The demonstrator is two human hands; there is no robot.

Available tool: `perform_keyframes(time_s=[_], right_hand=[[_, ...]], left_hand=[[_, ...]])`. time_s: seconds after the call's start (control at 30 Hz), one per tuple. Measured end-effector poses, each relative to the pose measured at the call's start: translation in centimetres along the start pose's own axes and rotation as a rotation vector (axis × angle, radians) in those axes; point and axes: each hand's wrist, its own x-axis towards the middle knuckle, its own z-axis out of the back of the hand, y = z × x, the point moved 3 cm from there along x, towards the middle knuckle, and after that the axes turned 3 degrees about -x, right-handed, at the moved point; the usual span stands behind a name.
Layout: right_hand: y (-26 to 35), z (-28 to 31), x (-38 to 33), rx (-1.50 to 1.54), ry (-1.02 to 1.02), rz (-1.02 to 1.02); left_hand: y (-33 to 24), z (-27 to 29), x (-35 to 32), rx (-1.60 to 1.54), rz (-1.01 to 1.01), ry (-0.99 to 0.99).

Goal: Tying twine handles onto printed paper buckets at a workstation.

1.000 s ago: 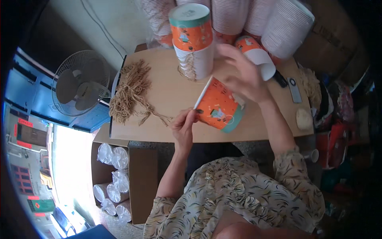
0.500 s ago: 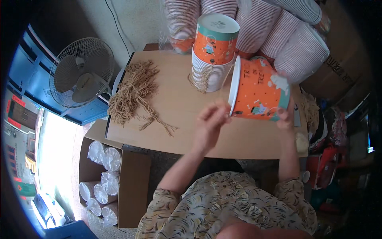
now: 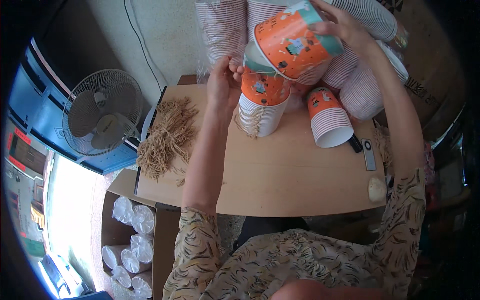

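Note:
My right hand [image 3: 347,30] grips an orange paper bucket [image 3: 300,45] with a green band, near its base. The bucket is tilted, its white rim toward the lower left, just above an upside-down stack of matching buckets [image 3: 265,117]. My left hand [image 3: 222,85] is closed in a pinch on a thin cord [image 3: 257,73] that stretches to the bucket's rim. Knotted tan cords hang down the side of the stack. Left of my left forearm, a heap of tan cords [image 3: 167,137] lies on the table, partly hidden by that arm.
A short stack of buckets [image 3: 332,125] lies on its side on the table [image 3: 285,185], near a black marker [image 3: 355,144] and a pale round lump [image 3: 377,190]. Bagged bucket stacks [image 3: 222,30] line the back. A fan [image 3: 105,115] and a carton [image 3: 167,235] of wrapped rolls stand left.
Both hands have moved up and away from me, carrying the bucket over the upright stack. The lying stack, marker and grey flat object at right have come into view.

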Motion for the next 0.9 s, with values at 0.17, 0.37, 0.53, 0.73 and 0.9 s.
perform_keyframes(time_s=[0.17,0.37,0.53,0.73,0.9], right_hand=[[1.7,-2.9,2.7,-0.002,0.048,-0.151],[-0.3,-4.6,4.6,-0.355,0.094,-0.059],[1.2,-5.8,5.0,-0.294,0.278,-0.124],[-0.3,-7.2,5.1,-0.298,0.221,-0.065],[1.1,-7.4,6.5,-0.452,0.454,-0.135]], left_hand=[[1.3,3.7,1.3,-0.096,0.038,-0.114],[3.8,6.5,1.1,-0.090,0.071,-0.265],[4.6,8.9,0.3,-0.016,0.091,-0.286],[5.5,11.1,-1.1,0.142,0.118,-0.325],[6.2,11.9,-2.0,0.201,0.090,-0.327]])
